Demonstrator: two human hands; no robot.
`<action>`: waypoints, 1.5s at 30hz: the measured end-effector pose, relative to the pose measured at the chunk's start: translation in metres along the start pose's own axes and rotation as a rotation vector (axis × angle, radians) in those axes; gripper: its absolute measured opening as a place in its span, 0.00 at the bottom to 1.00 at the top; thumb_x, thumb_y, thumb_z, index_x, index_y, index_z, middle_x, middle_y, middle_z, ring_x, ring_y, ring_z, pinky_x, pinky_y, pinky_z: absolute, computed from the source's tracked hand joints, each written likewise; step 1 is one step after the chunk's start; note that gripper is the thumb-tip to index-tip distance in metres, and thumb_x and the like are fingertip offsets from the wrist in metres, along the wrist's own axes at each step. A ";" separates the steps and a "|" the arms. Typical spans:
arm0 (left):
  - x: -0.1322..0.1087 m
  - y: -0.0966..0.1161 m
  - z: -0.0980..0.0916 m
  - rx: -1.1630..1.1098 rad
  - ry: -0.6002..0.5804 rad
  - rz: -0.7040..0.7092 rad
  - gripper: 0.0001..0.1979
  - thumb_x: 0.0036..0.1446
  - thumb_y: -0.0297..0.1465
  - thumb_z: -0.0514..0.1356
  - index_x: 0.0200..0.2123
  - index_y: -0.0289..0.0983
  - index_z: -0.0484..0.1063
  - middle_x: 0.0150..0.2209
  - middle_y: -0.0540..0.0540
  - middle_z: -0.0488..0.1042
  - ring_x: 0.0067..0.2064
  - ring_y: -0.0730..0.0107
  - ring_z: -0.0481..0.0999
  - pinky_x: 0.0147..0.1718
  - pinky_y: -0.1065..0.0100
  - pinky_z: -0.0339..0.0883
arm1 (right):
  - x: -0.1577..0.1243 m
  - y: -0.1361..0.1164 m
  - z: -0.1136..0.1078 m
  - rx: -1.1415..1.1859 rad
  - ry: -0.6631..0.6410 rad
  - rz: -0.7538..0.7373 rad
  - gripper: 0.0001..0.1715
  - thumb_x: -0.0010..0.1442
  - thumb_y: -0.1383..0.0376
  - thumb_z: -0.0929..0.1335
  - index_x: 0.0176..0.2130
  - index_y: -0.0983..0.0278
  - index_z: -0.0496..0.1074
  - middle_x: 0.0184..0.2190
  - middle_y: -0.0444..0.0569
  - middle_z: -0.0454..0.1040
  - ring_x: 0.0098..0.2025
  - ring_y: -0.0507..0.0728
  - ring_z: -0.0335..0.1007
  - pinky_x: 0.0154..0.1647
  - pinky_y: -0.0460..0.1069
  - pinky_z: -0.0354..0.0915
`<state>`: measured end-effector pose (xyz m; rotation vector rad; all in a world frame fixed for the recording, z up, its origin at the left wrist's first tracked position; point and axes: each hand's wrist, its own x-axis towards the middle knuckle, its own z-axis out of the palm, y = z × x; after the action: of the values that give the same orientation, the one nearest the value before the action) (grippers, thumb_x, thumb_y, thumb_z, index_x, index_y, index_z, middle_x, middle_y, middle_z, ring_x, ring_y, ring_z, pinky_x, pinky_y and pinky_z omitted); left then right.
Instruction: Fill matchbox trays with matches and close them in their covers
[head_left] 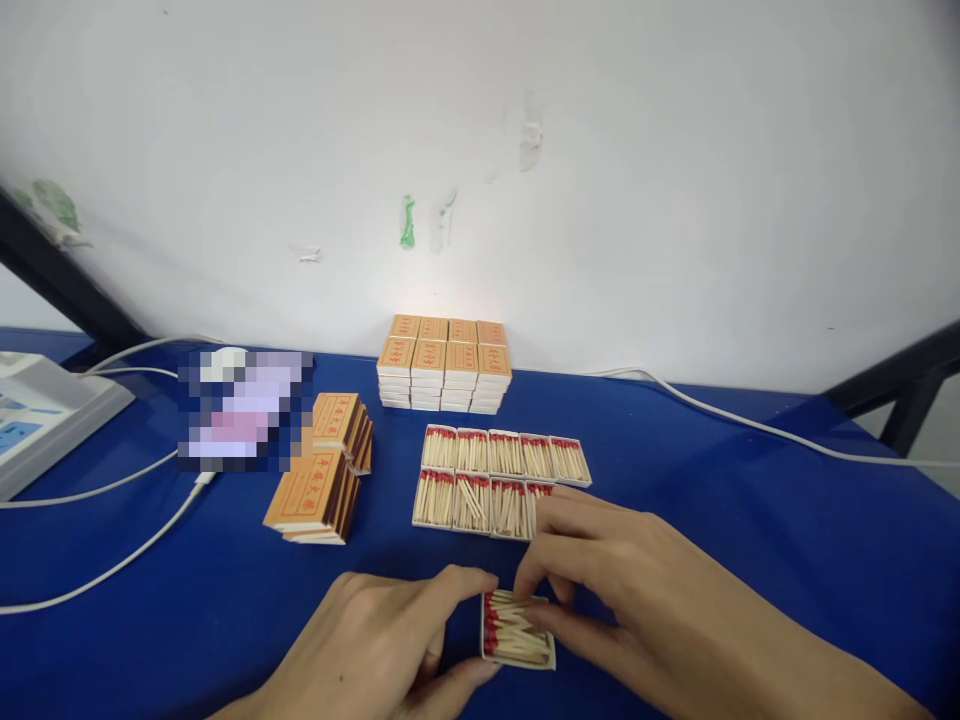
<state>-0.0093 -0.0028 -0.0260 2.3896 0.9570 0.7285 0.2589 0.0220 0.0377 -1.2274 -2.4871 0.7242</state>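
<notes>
A small white matchbox tray (517,662) full of red-tipped matches (517,630) sits near the front of the table. My left hand (390,630) grips its left end, the thumb at the lower edge and a finger at the upper corner. Over the tray's right side, my right hand (615,580) has its thumb and fingertips closed on matches; how many it pinches is hidden. Behind lie two rows of filled matchbox trays (472,478), set side by side with red heads at the far end. My right hand partly covers the near row's right end.
Stacked orange-and-white matchboxes (444,365) stand against the wall. To the left are stacks of orange matchbox sleeves (307,490), a blurred phone-like item (255,400), white cables (127,575) and a white device (52,410). Another cable (735,415) crosses the blue table (720,480).
</notes>
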 end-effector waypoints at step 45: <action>0.002 0.001 -0.004 0.090 0.008 0.049 0.13 0.85 0.38 0.58 0.65 0.43 0.71 0.24 0.64 0.71 0.17 0.75 0.72 0.18 0.73 0.65 | -0.036 0.079 -0.053 -0.262 0.009 0.174 0.13 0.66 0.68 0.76 0.30 0.55 0.78 0.31 0.45 0.77 0.32 0.57 0.75 0.32 0.52 0.65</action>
<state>-0.0094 -0.0011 -0.0216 2.4975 0.9566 0.7271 0.3563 0.0508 0.0380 -1.5488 -2.5516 0.4381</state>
